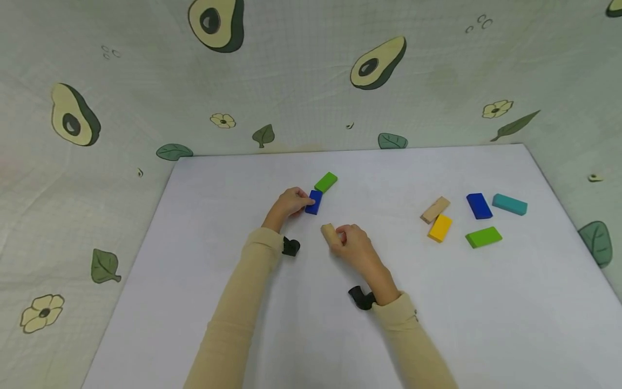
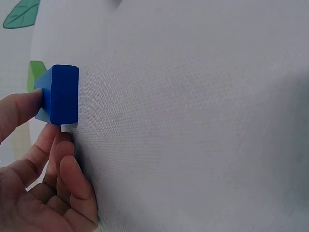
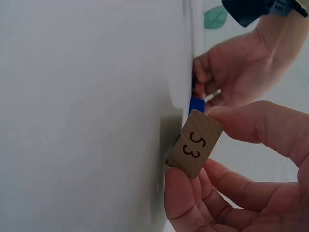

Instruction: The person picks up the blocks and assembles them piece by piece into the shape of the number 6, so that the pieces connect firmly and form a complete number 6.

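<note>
My left hand (image 1: pixel 292 202) is at a blue block (image 1: pixel 313 202) on the white table. In the left wrist view the thumb (image 2: pixel 24 108) presses one face of it and a fingertip touches its lower edge. Just beyond, a green block (image 1: pixel 326 182) lies with its near end close to the blue one's far end. Nearer the front, my right hand (image 1: pixel 356 247) pinches a plain wooden block (image 1: pixel 330 235) between thumb and fingers. Its end, marked 53, faces the right wrist camera, and a dark shadow falls on the table beside it.
Off to the right lie a wooden block (image 1: pixel 434 209), a yellow block (image 1: pixel 439 228), another blue block (image 1: pixel 479 206), a teal block (image 1: pixel 509 204) and another green block (image 1: pixel 483 237). Behind the table (image 1: pixel 194 216) hangs cloth (image 1: pixel 301 81) printed with avocados.
</note>
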`<state>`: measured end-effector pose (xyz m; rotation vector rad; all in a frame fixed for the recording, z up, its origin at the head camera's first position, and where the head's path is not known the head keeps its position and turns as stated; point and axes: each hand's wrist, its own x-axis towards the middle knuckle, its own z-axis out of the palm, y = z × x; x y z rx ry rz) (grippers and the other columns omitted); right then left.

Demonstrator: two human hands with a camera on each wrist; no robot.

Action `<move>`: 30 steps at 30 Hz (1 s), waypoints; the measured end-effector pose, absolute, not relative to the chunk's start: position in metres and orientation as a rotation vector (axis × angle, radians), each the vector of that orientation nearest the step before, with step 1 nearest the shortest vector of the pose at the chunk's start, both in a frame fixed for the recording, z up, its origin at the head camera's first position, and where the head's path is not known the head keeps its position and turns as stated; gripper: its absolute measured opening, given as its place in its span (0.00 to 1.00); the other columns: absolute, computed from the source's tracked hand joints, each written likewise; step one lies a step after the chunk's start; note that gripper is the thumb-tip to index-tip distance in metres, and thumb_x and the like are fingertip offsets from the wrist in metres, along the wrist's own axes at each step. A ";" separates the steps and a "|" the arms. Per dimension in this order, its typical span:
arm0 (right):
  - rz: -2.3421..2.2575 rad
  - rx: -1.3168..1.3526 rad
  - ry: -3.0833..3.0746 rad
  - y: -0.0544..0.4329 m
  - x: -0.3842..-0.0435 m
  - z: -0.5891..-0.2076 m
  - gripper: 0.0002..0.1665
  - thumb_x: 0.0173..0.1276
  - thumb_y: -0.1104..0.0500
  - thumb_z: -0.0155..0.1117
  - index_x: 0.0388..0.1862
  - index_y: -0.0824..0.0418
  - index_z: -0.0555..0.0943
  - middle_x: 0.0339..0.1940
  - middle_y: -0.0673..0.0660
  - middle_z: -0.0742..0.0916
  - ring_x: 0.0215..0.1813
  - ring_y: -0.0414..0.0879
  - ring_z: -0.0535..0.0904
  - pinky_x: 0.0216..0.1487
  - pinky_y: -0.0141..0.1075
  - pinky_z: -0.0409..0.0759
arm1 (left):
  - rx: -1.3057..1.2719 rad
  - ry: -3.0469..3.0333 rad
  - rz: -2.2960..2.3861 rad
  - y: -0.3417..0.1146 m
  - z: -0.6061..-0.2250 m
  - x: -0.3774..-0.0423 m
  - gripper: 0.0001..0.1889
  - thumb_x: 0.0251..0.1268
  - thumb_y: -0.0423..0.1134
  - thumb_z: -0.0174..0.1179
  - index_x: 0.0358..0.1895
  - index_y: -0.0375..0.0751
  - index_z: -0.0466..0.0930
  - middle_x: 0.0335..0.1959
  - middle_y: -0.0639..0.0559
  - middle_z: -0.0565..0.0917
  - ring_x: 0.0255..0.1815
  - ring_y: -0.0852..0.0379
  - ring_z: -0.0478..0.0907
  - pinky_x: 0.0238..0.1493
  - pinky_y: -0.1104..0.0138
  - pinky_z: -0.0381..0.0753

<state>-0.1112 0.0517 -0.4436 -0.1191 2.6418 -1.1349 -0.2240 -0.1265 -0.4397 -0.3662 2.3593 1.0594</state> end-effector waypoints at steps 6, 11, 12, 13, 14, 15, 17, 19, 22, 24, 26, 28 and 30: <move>-1.140 -0.099 2.608 0.035 -0.113 -0.446 0.26 0.56 0.61 0.66 0.53 0.71 0.75 0.32 0.58 0.77 0.32 0.46 0.72 0.31 0.32 0.70 | -0.359 2.358 1.055 -0.127 -0.443 -0.225 0.16 0.61 0.47 0.60 0.45 0.41 0.72 0.32 0.52 0.72 0.31 0.58 0.68 0.31 0.71 0.67; -1.136 -0.069 2.601 0.024 -0.118 -0.446 0.27 0.57 0.60 0.67 0.53 0.71 0.74 0.31 0.58 0.78 0.32 0.46 0.73 0.31 0.33 0.70 | -0.362 2.362 1.042 -0.128 -0.443 -0.225 0.16 0.61 0.47 0.60 0.46 0.41 0.72 0.32 0.51 0.72 0.31 0.58 0.68 0.32 0.70 0.67; -1.130 -0.064 2.600 0.023 -0.119 -0.446 0.27 0.57 0.60 0.68 0.53 0.70 0.74 0.31 0.57 0.78 0.31 0.46 0.73 0.31 0.33 0.70 | -0.363 2.362 1.043 -0.128 -0.443 -0.225 0.16 0.61 0.47 0.60 0.46 0.41 0.72 0.32 0.51 0.72 0.31 0.58 0.68 0.31 0.70 0.67; -1.129 -0.060 2.599 0.021 -0.120 -0.446 0.27 0.57 0.60 0.68 0.53 0.70 0.74 0.30 0.57 0.78 0.31 0.46 0.73 0.30 0.33 0.70 | -0.363 2.362 1.046 -0.128 -0.442 -0.224 0.16 0.61 0.47 0.60 0.46 0.41 0.72 0.32 0.51 0.72 0.31 0.58 0.68 0.31 0.70 0.67; -1.126 -0.059 2.599 0.020 -0.121 -0.446 0.27 0.57 0.60 0.69 0.53 0.70 0.74 0.29 0.57 0.78 0.30 0.46 0.73 0.29 0.33 0.70 | -0.363 2.360 1.049 -0.127 -0.442 -0.224 0.16 0.61 0.47 0.60 0.46 0.41 0.72 0.32 0.51 0.72 0.31 0.58 0.68 0.31 0.70 0.67; -1.118 -0.060 2.600 0.018 -0.122 -0.447 0.26 0.57 0.59 0.68 0.53 0.69 0.74 0.29 0.57 0.78 0.30 0.45 0.73 0.29 0.32 0.70 | -0.365 2.356 1.055 -0.127 -0.442 -0.224 0.16 0.61 0.47 0.60 0.46 0.41 0.72 0.31 0.52 0.72 0.30 0.58 0.68 0.31 0.70 0.67; -1.112 -0.063 2.602 0.016 -0.124 -0.447 0.24 0.58 0.60 0.68 0.52 0.69 0.74 0.28 0.57 0.79 0.29 0.45 0.73 0.28 0.32 0.69 | -0.375 2.353 1.055 -0.127 -0.441 -0.225 0.16 0.61 0.47 0.60 0.45 0.41 0.72 0.30 0.52 0.72 0.29 0.58 0.68 0.30 0.70 0.67; -1.112 -0.065 2.600 0.014 -0.126 -0.448 0.22 0.59 0.60 0.67 0.50 0.68 0.75 0.28 0.57 0.79 0.28 0.45 0.73 0.27 0.32 0.69 | -0.382 2.354 1.052 -0.127 -0.442 -0.225 0.15 0.61 0.47 0.60 0.45 0.42 0.72 0.29 0.52 0.72 0.28 0.59 0.68 0.29 0.70 0.67; -1.107 -0.059 2.596 0.012 -0.130 -0.448 0.19 0.61 0.60 0.64 0.49 0.67 0.75 0.28 0.57 0.80 0.28 0.45 0.73 0.27 0.32 0.70 | -0.383 2.361 1.046 -0.127 -0.441 -0.226 0.15 0.61 0.47 0.60 0.45 0.42 0.72 0.29 0.52 0.71 0.28 0.59 0.67 0.29 0.70 0.66; -1.106 -0.047 2.591 0.010 -0.132 -0.448 0.18 0.62 0.60 0.64 0.48 0.67 0.76 0.29 0.57 0.81 0.27 0.45 0.74 0.26 0.31 0.70 | -0.371 2.366 1.050 -0.126 -0.441 -0.225 0.15 0.61 0.47 0.60 0.45 0.41 0.72 0.29 0.52 0.71 0.28 0.58 0.67 0.29 0.70 0.66; -1.101 -0.041 2.585 0.009 -0.135 -0.448 0.17 0.62 0.59 0.64 0.47 0.67 0.76 0.29 0.57 0.81 0.27 0.44 0.75 0.26 0.31 0.71 | -0.359 2.373 1.057 -0.127 -0.440 -0.224 0.16 0.61 0.46 0.60 0.45 0.41 0.72 0.30 0.52 0.71 0.29 0.58 0.67 0.30 0.70 0.67; -1.101 -0.037 2.579 0.008 -0.138 -0.449 0.17 0.62 0.59 0.64 0.47 0.66 0.77 0.29 0.57 0.82 0.28 0.44 0.75 0.26 0.31 0.71 | -0.350 2.377 1.063 -0.126 -0.440 -0.223 0.16 0.61 0.46 0.60 0.45 0.40 0.73 0.30 0.52 0.71 0.29 0.58 0.67 0.30 0.70 0.67; -1.111 -0.039 2.570 0.008 -0.141 -0.450 0.17 0.62 0.58 0.64 0.47 0.66 0.77 0.29 0.57 0.82 0.28 0.44 0.75 0.27 0.30 0.71 | -0.344 2.381 1.068 -0.126 -0.440 -0.223 0.16 0.61 0.46 0.60 0.45 0.40 0.73 0.29 0.52 0.71 0.28 0.58 0.67 0.30 0.70 0.66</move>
